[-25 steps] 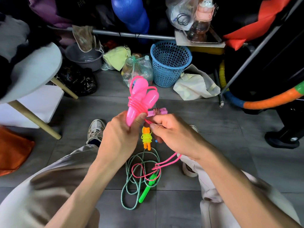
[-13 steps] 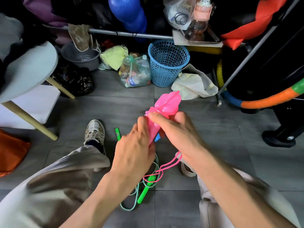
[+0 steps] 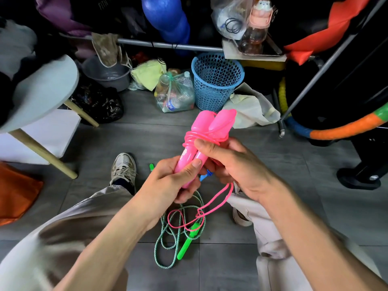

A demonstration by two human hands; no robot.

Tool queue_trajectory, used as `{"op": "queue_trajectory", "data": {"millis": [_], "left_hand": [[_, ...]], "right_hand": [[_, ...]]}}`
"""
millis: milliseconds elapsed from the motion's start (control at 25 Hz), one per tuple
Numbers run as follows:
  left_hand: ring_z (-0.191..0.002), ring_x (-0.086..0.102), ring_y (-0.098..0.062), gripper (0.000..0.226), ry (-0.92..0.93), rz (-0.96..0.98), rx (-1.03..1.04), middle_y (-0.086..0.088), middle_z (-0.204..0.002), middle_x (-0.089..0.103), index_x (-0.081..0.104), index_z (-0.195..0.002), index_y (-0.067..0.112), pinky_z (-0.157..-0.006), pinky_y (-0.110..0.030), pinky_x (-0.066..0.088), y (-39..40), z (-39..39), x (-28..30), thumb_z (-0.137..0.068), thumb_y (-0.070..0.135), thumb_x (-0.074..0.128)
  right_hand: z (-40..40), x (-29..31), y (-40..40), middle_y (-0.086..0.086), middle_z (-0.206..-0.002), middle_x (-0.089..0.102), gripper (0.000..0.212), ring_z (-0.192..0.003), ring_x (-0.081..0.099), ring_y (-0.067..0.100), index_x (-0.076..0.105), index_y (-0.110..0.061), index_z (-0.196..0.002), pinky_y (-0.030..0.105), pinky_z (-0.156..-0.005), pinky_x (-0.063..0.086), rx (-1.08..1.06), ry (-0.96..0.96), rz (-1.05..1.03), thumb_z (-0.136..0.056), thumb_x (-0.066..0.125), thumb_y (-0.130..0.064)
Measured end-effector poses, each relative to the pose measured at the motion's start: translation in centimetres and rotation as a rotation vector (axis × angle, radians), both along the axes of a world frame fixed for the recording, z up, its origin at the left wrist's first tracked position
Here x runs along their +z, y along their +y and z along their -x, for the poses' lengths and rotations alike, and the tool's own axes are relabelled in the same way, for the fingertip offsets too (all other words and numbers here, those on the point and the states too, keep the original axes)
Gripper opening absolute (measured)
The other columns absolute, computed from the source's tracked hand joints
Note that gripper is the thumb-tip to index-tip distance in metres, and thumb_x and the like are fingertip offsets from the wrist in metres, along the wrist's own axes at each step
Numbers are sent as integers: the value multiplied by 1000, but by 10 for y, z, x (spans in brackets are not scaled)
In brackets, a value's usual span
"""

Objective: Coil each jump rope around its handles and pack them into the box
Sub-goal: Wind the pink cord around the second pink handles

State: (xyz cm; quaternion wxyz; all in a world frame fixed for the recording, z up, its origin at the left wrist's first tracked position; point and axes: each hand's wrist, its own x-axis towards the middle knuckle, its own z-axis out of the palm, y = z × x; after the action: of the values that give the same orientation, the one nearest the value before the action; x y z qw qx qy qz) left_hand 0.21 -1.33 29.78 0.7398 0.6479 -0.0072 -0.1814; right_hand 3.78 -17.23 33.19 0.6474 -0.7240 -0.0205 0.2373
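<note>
Both hands wrapped round the pink handles (image 3: 201,141): left hand (image 3: 168,183) low, right hand (image 3: 233,164) pinching the pink rope (image 3: 206,137) coils.

Lower ends of the pink handles (image 3: 201,133) hidden inside the left hand (image 3: 168,185), blue piece (image 3: 204,177) at six o'clock of them mostly covered by the right hand (image 3: 235,166), second green handle (image 3: 151,166) only a tip, box unseen.

Handles held up between my knees, loose rope below.

My left grip (image 3: 168,181) sits under my right grip (image 3: 233,164) on the paired handles (image 3: 201,139); another rope (image 3: 176,234) lies on the floor (image 3: 315,206) beneath, basket (image 3: 216,80) behind, table (image 3: 42,91) left.
</note>
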Motion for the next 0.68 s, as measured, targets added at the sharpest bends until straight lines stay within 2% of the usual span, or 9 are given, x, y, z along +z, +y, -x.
{"op": "queue_trajectory", "data": {"millis": [120, 200, 280, 320, 400, 480, 520, 600, 680], "left_hand": [[-44, 33, -11, 36, -248, -450, 139, 1, -52, 45, 50, -68, 8, -40, -24, 28, 2, -7, -6, -98, 27, 56], [-40, 35, -10, 38, -284, -657, 228, 0, -53, 48, 51, -69, 9, -37, -28, 32, 6, -11, -8, -96, 36, 54], [-38, 44, -17, 38, -253, -761, 235, -4, -55, 53, 48, -71, 11, -35, -27, 29, 8, -14, -9, -96, 40, 52], [-47, 52, -25, 37, -286, -833, 214, -4, -55, 52, 45, -70, 13, -40, -30, 30, 7, -14, -11, -96, 39, 51], [-63, 54, -37, 33, -366, -940, 149, -2, -59, 47, 41, -71, 17, -52, -36, 30, 5, -14, -15, -96, 35, 51], [-67, 52, -38, 30, -383, -965, 128, -3, -62, 47, 41, -74, 16, -56, -37, 30, 5, -15, -18, -96, 33, 51], [-67, 52, -39, 30, -382, -967, 128, -3, -62, 46, 41, -74, 15, -56, -37, 29, 6, -17, -18, -96, 33, 51], [-69, 53, -41, 31, -402, -990, 147, -4, -62, 47, 40, -74, 16, -56, -37, 29, 6, -18, -18, -96, 34, 51], [-71, 56, -44, 29, -448, -1059, 148, -11, -67, 55, 40, -78, 14, -56, -38, 33, 7, -19, -21, -96, 35, 49]], "right_hand": [[-2, -3, -5, -1, -64, 53, 20, -38, 38, -1, 69, -11, -86, 12, -37, 25, 95, 31, 164, -89, 67, -31], [-3, -2, -9, 6, -68, 59, 14, -42, 45, -9, 68, -3, -95, 8, -42, 30, 178, -102, 365, -92, 63, -16], [-3, -2, -14, -6, -61, 57, 13, -54, 46, -23, 69, -5, -89, 5, -55, 36, 215, -302, 607, -92, 58, -12], [-1, -2, -16, -11, -59, 53, 14, -59, 48, -22, 69, -11, -86, 7, -57, 36, 214, -393, 712, -91, 57, -15], [1, -7, -16, -11, -64, 53, 14, -68, 58, -2, 67, -19, -83, 18, -58, 35, 180, -498, 902, -91, 58, -27], [1, -10, -19, -7, -71, 59, 23, -74, 58, 17, 64, -21, -82, 29, -62, 36, 82, -514, 1042, -90, 60, -42], [0, -9, -21, -7, -68, 57, 25, -72, 55, 19, 63, -20, -81, 30, -60, 35, 46, -521, 1042, -89, 61, -44], [-2, -7, -24, -6, -60, 51, 15, -68, 52, 16, 65, -19, -82, 27, -57, 30, 40, -591, 945, -89, 64, -33], [-2, -6, -24, -5, -70, 63, 6, -70, 58, 16, 67, -20, -86, 28, -61, 35, 85, -731, 883, -88, 62, -20]]}}
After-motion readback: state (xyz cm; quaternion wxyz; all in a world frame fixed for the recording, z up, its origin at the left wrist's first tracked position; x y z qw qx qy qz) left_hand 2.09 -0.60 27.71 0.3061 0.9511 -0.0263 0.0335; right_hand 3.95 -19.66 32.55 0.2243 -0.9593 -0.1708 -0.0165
